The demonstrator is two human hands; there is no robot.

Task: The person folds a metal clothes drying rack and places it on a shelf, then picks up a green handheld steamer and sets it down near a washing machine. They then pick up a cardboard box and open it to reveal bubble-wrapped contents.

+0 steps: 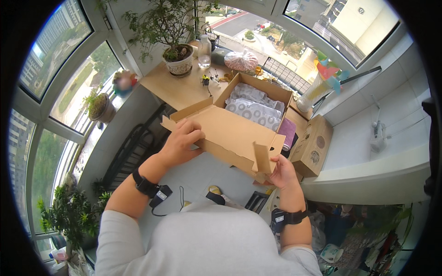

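Observation:
A brown cardboard box (pixel 238 84) stands on the wooden tabletop with its hinged lid (pixel 234 129) folded back toward me. Inside lies patterned tissue paper (pixel 255 110), printed with grey rings; anything beneath the paper is hidden. My left hand (pixel 184 138) grips the lid's front flap near its left corner, fingers over the top and thumb below. At the right corner, my right hand (pixel 283 170) pinches the lid's edge beside an upright side tab (pixel 262 157). A purple folded cloth (pixel 287 131) shows just right of the box.
Left on the table (pixel 162 82) are a potted plant (pixel 178 63), a glass bottle (pixel 204 53) and a small yellow-and-black object (pixel 205 81). Behind the box sit a tied plastic bag (pixel 241 60) and a wire rack (pixel 286 74). A pinwheel vase (pixel 312 93) and closed carton (pixel 312 146) stand right.

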